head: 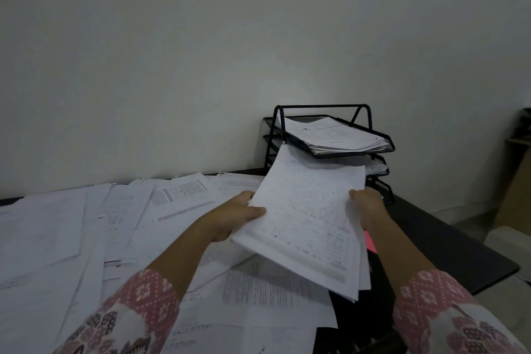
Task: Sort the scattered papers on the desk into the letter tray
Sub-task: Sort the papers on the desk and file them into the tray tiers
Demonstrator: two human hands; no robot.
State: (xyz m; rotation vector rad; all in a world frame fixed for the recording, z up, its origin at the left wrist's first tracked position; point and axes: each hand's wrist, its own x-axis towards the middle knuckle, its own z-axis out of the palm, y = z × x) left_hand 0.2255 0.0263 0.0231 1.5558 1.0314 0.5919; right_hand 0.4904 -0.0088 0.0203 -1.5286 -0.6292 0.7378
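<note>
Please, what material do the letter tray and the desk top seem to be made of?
Letter tray: likely black metal, thin wire frame, mesh walls, matte. Desk top: dark, smooth, flat board, perhaps laminate; cannot tell surely.

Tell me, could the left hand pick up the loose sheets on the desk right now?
Probably not yet: the left hand grips the held stack, though the loose sheets lie uncovered just beside it.

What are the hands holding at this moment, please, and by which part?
The left hand grips the stack of papers at its left edge, and the right hand grips its right edge.
</note>
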